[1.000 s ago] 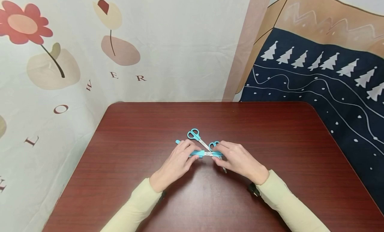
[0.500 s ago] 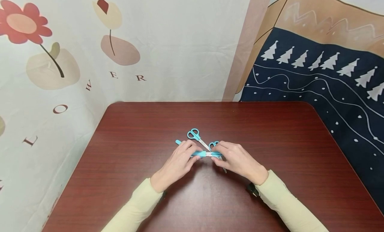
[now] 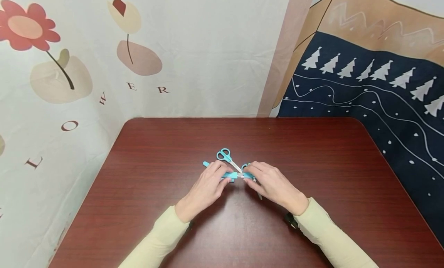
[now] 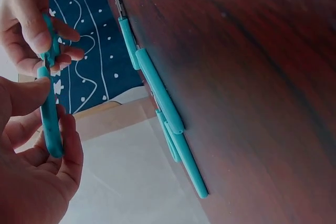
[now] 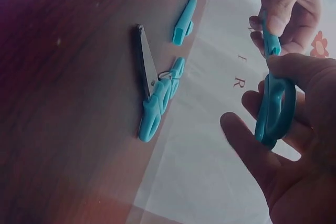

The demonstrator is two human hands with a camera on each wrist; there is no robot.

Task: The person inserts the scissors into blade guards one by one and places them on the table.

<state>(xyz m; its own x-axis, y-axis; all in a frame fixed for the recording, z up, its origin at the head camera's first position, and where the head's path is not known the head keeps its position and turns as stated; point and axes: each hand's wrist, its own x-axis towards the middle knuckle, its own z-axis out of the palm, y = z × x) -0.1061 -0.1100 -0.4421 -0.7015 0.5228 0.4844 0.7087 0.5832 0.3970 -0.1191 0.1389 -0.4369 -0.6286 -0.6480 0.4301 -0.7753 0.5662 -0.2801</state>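
In the head view, my left hand (image 3: pixel 204 187) pinches a turquoise scissors cover (image 3: pixel 229 175) between thumb and fingers. My right hand (image 3: pixel 277 185) holds a pair of scissors (image 3: pixel 248 175) by its turquoise handles, which the right wrist view shows closely. Its blades point left into the cover, and a short strip of metal shows between cover and handles. Behind the hands lies a second pair of scissors (image 3: pixel 224 155), blades uncovered. Under my right hand another pair of scissors (image 5: pixel 149 114) is partly hidden; its bare blade shows in the right wrist view.
Two loose turquoise covers lie on the table near my left hand: one cover (image 4: pixel 160 93) and a farther cover (image 4: pixel 186 158). The reddish-brown wooden table (image 3: pixel 173 141) has a printed white cloth (image 3: pixel 208 67) behind it and a dark blue patterned cloth (image 3: pixel 367 91) at right.
My right hand has shifted slightly left and away from me with the scissors. Less bare blade shows between handles and cover than a second ago. The left hand has barely moved.
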